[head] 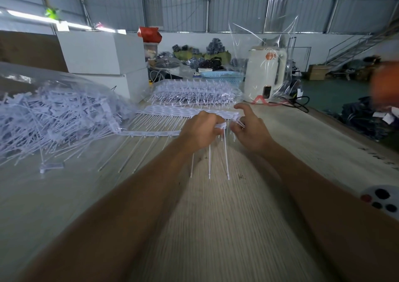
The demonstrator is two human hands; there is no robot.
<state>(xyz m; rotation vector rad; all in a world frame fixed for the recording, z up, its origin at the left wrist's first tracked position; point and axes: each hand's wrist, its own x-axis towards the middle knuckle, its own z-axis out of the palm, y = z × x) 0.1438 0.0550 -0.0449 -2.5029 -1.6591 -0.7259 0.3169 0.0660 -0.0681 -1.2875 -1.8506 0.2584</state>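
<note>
My left hand (201, 130) grips a small bunch of white plastic ties (224, 152) by their heads, their thin tails hanging down toward me. My right hand (250, 130) pinches a tie at the end of a long white strip of joined ties (170, 111) lying on the wooden table (313, 143); its index finger is raised. The two hands are almost touching. A second strip (151, 133) lies nearer to me, its tails spread on the table.
A clear bag of loose white ties (54, 113) fills the left. Stacked tie strips (194, 91) lie behind the hands. A white kettle in plastic wrap (266, 74), a blue basket (222, 76) and white boxes (101, 52) stand farther back. A remote-like device (382, 199) sits at the right edge.
</note>
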